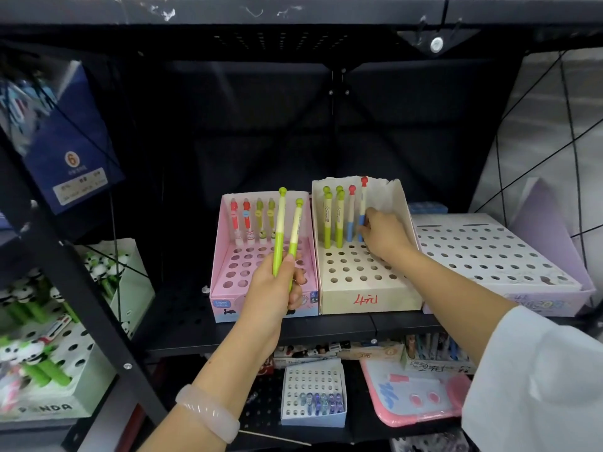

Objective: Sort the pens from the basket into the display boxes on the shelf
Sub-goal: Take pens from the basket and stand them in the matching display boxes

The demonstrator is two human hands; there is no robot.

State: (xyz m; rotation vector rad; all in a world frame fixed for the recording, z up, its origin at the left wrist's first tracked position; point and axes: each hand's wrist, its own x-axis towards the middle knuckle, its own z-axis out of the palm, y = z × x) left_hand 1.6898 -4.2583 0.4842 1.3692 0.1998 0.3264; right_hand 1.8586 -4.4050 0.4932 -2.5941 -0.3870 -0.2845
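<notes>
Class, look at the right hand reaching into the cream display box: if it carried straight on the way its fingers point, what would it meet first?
The right hand points up-left at the red-topped blue pen it is already pinching. Beyond that, probably the neighbouring red-topped pen in the cream box, though depth is unclear.

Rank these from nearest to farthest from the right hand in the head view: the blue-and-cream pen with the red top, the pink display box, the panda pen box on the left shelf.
1. Blue-and-cream pen with the red top: pinched by the right hand in the cream box.
2. Pink display box: left of the cream box.
3. Panda pen box: far left, lower shelf.
</notes>
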